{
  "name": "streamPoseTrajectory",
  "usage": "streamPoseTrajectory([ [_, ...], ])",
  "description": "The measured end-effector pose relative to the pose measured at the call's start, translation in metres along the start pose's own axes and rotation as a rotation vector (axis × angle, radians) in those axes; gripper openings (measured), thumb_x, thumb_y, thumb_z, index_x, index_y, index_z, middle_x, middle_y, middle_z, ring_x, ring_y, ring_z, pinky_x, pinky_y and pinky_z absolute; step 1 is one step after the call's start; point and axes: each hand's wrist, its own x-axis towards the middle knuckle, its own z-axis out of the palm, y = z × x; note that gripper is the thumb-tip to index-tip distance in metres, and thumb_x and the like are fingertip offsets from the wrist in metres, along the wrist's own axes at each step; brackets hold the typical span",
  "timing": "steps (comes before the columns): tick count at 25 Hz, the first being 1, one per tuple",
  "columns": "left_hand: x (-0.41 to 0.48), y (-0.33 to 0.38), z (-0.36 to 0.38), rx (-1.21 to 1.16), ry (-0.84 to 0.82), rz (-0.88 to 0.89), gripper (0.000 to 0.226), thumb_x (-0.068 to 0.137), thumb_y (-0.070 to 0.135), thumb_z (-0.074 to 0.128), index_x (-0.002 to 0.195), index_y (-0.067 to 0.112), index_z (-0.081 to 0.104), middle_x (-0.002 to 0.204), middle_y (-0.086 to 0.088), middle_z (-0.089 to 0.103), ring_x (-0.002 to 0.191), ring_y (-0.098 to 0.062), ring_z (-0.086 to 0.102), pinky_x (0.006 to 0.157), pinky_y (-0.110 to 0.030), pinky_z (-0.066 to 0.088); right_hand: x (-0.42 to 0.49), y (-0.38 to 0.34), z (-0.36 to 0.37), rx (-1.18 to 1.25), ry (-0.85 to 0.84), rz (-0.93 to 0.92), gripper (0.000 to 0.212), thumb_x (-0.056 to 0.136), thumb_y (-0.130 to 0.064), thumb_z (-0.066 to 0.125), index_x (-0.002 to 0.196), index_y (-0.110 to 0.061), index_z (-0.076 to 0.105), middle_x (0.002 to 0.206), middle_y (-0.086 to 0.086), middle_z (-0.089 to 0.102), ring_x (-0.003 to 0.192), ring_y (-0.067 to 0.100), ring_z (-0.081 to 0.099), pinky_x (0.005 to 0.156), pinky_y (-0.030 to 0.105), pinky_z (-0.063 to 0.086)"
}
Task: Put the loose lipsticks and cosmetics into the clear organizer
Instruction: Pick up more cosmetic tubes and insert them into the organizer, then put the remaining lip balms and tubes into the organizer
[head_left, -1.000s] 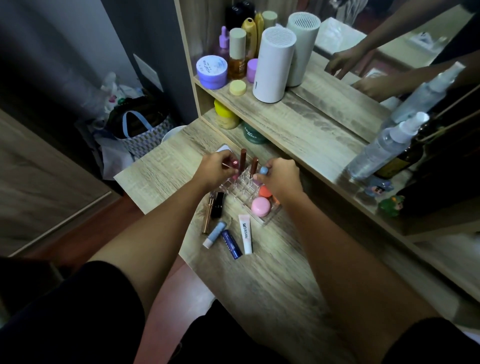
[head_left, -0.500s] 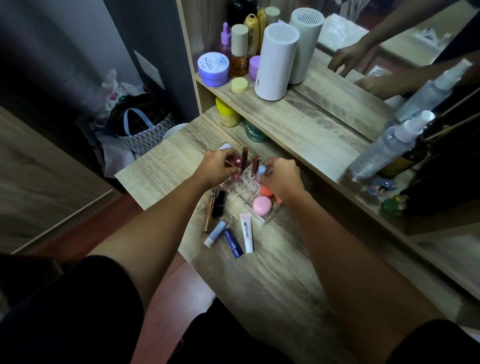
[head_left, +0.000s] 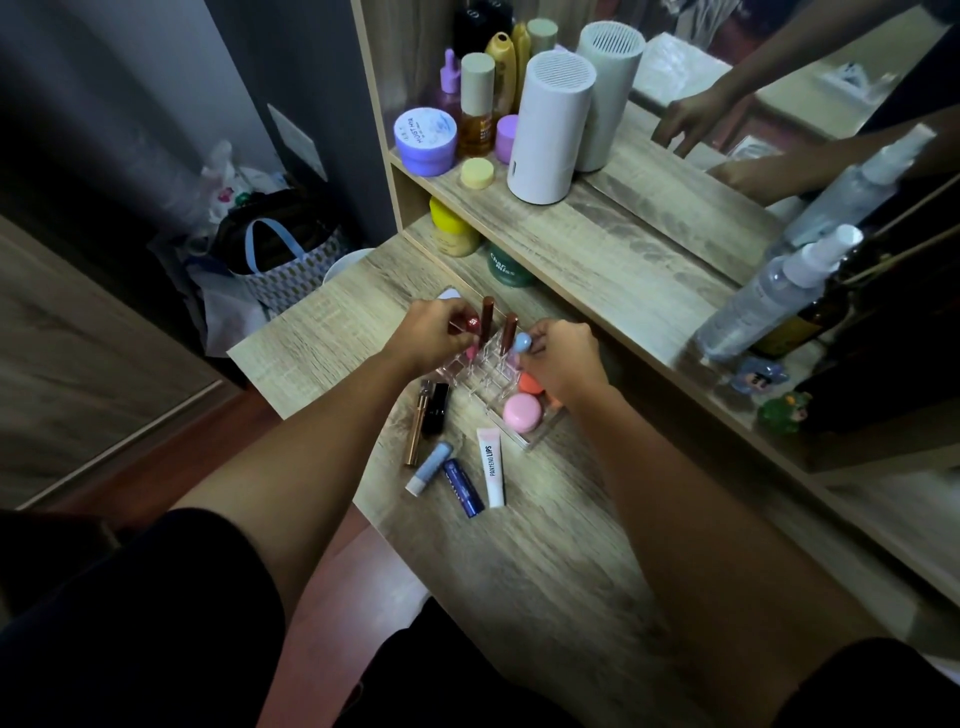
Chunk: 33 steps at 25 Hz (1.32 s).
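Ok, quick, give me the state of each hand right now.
Left hand: closed on a red-capped lipstick over the clear organizer.
Right hand: closed on a blue-tipped lipstick at the organizer.

On the far shelf (head_left: 639, 260) I see a white ribbed-top cylinder (head_left: 550, 130) standing upright, with a lavender jar (head_left: 425, 140) to its left and a small yellow cap (head_left: 477, 173) lying in front of them. An amber bottle (head_left: 475, 111) stands between the jar and the cylinder. Under the shelf, at the left, sit a yellow-lidded jar (head_left: 453, 228) and a dark green jar (head_left: 506, 267) beside it. At the right end of the shelf I see a clear spray bottle (head_left: 774, 293) tilted, and near it two small figurines, one blue (head_left: 756, 376) and one green (head_left: 784, 410). A mirror (head_left: 753, 78) backs the shelf. Left of the desk, on the floor, a patterned tote bag (head_left: 288, 265) stands among plastic bags.
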Motion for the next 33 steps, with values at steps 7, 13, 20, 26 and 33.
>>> streamPoseTrajectory([
  [7,-0.004,-0.003,-0.007,-0.024,-0.008,-0.037,0.04,0.078,0.013,0.07,0.117,0.009,0.06,0.112,-0.011,0.069,0.081,-0.013,0.06,0.077,-0.02,0.042,-0.012,0.001,-0.007,0.064,0.113,0.027,0.027,0.078,-0.013,0.071,0.102,-0.007,0.06,0.1,0.014,0.068,0.093,0.026,0.063,0.085,0.042,0.056],
  [13,-0.035,-0.028,-0.024,-0.038,0.058,-0.132,0.033,0.079,0.018,0.071,0.11,0.007,0.065,0.104,-0.013,0.072,0.086,-0.019,0.065,0.078,-0.019,0.042,-0.054,-0.015,0.018,0.081,0.173,-0.126,0.014,0.081,-0.026,0.068,0.086,-0.013,0.068,0.064,-0.001,0.065,0.066,0.014,0.064,0.073,0.027,0.05],
  [20,-0.089,-0.063,0.002,0.094,-0.19,-0.292,0.015,0.08,0.018,0.067,0.086,0.004,0.069,0.094,-0.018,0.073,0.091,-0.029,0.067,0.076,-0.026,0.046,-0.056,-0.032,0.083,0.067,-0.124,-0.01,0.022,0.087,-0.022,0.062,0.1,-0.006,0.071,0.101,0.018,0.074,0.099,0.031,0.066,0.085,0.035,0.052],
  [26,-0.096,-0.064,0.02,0.039,-0.157,-0.383,0.025,0.074,0.03,0.072,0.063,0.022,0.051,0.077,-0.006,0.062,0.079,-0.022,0.058,0.068,-0.027,0.042,-0.038,-0.044,0.1,0.052,-0.053,0.148,0.032,0.085,-0.033,0.066,0.096,-0.003,0.069,0.096,0.02,0.072,0.094,0.033,0.066,0.073,0.033,0.049],
  [33,-0.084,-0.082,0.01,0.091,-0.099,-0.393,0.037,0.072,0.044,0.073,0.082,0.01,0.064,0.087,-0.013,0.069,0.087,-0.027,0.06,0.075,-0.036,0.048,-0.035,-0.044,0.11,0.147,-0.033,0.2,0.025,0.08,-0.026,0.07,0.094,-0.005,0.07,0.092,0.019,0.073,0.09,0.033,0.068,0.077,0.036,0.055],
])
